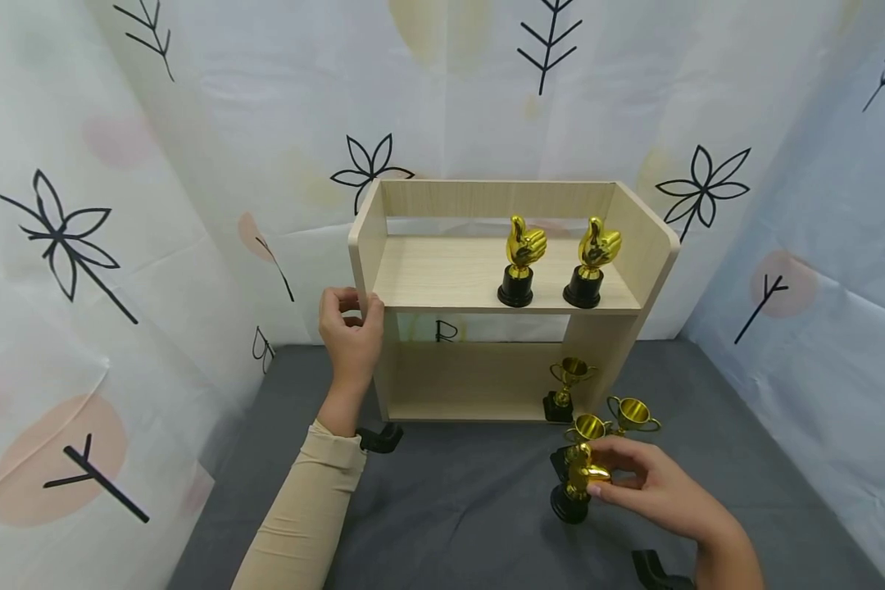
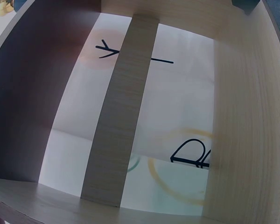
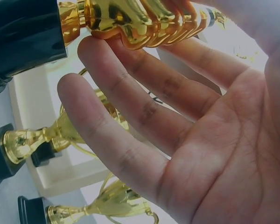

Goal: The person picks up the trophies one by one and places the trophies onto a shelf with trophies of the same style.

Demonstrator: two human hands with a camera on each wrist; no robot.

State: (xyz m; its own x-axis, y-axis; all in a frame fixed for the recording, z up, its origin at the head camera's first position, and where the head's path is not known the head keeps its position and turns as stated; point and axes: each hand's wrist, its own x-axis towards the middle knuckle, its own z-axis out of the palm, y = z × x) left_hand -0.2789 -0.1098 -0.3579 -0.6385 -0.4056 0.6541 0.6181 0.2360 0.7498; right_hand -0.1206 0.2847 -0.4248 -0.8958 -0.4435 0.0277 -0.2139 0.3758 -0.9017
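My right hand point(image 1: 660, 483) pinches a gold thumbs-up trophy point(image 1: 578, 471) with a black round base, in front of the shelf on the right. In the right wrist view, the trophy's gold fist point(image 3: 130, 21) lies against the fingers. Just behind it, two gold cup trophies, one nearer point(image 1: 588, 426) and one farther right point(image 1: 633, 412), stand on the table. At the shelf's left side panel, my left hand point(image 1: 350, 340) grips the front edge. The light wooden two-tier shelf point(image 1: 442, 266) fills the left wrist view, where the left hand is not visible.
On the upper tier stand two more thumbs-up trophies, one near the middle point(image 1: 519, 258) and one at right point(image 1: 590, 258). A cup trophy point(image 1: 571, 373) is at the lower tier's right end. Patterned white cloth point(image 1: 265, 123) surrounds the dark grey table point(image 1: 442, 500).
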